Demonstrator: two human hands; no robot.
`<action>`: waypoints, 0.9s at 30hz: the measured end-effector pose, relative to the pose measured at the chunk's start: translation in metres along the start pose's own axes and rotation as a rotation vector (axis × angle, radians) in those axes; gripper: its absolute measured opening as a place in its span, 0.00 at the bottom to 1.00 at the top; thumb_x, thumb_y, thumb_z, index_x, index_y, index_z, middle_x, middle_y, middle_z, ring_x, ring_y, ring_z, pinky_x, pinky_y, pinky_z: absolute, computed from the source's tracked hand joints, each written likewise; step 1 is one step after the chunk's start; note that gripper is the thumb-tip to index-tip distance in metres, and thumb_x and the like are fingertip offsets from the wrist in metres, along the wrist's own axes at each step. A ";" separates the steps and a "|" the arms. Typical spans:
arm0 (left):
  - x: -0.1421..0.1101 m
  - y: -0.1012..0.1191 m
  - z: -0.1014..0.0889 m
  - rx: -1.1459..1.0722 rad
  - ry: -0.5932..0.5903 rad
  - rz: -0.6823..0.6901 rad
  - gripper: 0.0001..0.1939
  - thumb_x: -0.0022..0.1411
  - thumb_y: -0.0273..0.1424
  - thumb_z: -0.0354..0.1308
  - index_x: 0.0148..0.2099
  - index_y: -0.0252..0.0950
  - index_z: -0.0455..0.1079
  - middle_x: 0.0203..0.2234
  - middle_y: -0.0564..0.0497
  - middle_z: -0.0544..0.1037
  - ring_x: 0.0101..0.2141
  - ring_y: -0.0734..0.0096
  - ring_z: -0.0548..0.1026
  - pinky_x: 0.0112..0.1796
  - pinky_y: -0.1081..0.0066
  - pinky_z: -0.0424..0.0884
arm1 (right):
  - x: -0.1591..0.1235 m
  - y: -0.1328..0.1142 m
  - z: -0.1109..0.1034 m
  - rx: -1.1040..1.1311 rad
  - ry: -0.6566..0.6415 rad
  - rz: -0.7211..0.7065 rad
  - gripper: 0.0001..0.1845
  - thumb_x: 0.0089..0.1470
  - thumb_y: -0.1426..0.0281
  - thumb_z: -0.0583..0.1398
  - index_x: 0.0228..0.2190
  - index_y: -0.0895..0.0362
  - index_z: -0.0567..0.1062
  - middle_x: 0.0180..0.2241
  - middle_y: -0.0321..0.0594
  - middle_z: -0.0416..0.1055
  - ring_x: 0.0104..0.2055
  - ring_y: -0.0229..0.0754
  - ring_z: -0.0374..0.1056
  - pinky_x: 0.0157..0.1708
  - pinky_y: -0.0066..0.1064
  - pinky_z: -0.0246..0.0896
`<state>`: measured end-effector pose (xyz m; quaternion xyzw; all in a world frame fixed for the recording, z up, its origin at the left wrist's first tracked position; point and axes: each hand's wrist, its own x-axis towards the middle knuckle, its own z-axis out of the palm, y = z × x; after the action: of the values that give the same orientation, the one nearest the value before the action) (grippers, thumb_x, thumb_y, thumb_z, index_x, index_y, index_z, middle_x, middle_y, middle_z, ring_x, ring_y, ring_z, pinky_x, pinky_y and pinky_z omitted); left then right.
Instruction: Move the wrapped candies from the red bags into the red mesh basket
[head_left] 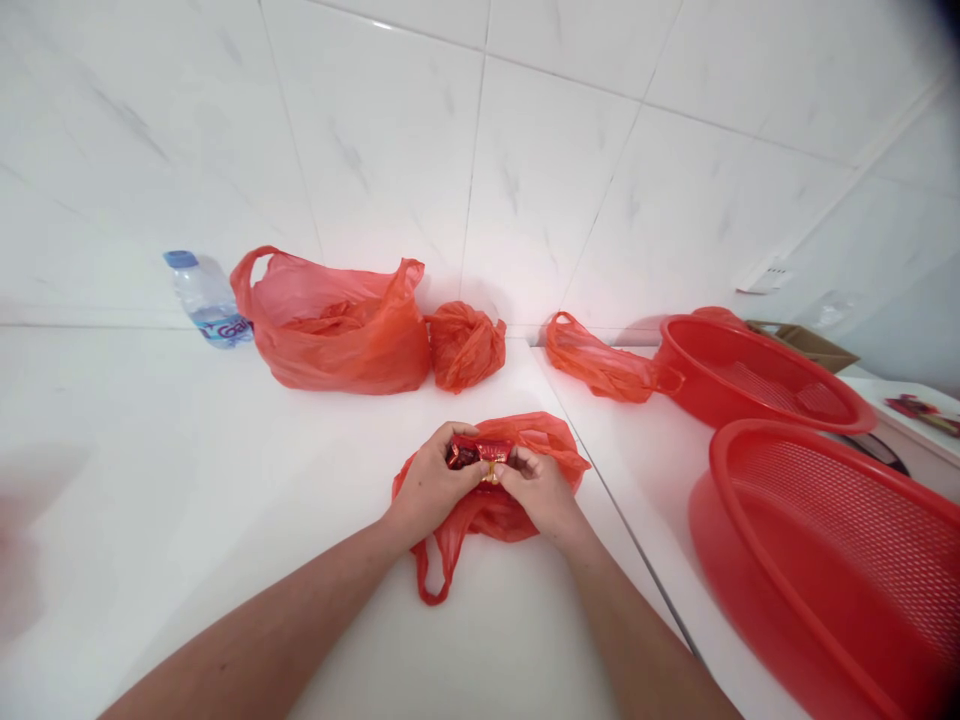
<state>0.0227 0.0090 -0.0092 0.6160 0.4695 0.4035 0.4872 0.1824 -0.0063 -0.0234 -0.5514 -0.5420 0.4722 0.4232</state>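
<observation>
My left hand (437, 478) and my right hand (541, 490) meet over a red plastic bag (510, 522) that lies on the white table. Between their fingertips is a small shiny red packet with gold on it (493, 455); thumbs press its near side and fingers curl round it. More dark red, glossy wrapping shows beside my left fingers, partly hidden by them. One loop handle of the bag spreads towards me below my left wrist. What else lies in the bag is covered by my hands.
Along the tiled wall stand a water bottle (214, 305), a large red bag (337, 345), a knotted red bag (466, 345) and a flatter one (600, 365). Two red plastic baskets (720, 520) (675, 375) fill the right. A seam (622, 515) crosses the tabletop. Something blurred shows far left.
</observation>
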 end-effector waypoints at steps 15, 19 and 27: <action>-0.003 0.003 0.001 0.000 -0.021 0.021 0.12 0.53 0.31 0.56 0.42 0.42 0.64 0.24 0.59 0.70 0.27 0.74 0.69 0.28 0.75 0.66 | -0.001 -0.002 0.002 -0.132 0.023 -0.045 0.07 0.48 0.67 0.58 0.30 0.55 0.74 0.30 0.35 0.73 0.33 0.40 0.69 0.34 0.32 0.64; -0.003 0.002 0.001 0.007 -0.020 0.030 0.11 0.54 0.31 0.56 0.42 0.42 0.64 0.24 0.59 0.69 0.26 0.74 0.69 0.28 0.75 0.65 | 0.000 0.000 0.002 -0.143 0.034 -0.030 0.07 0.48 0.67 0.58 0.31 0.53 0.75 0.31 0.35 0.74 0.33 0.41 0.70 0.34 0.33 0.65; -0.004 0.001 0.002 0.022 -0.014 0.035 0.11 0.54 0.31 0.56 0.41 0.43 0.63 0.23 0.60 0.68 0.25 0.74 0.68 0.27 0.75 0.65 | 0.000 0.001 0.002 -0.152 0.029 -0.029 0.08 0.48 0.66 0.59 0.32 0.53 0.75 0.31 0.35 0.75 0.33 0.41 0.70 0.34 0.34 0.66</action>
<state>0.0236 0.0047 -0.0085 0.6322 0.4597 0.4023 0.4766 0.1810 -0.0068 -0.0251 -0.5808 -0.5782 0.4156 0.3946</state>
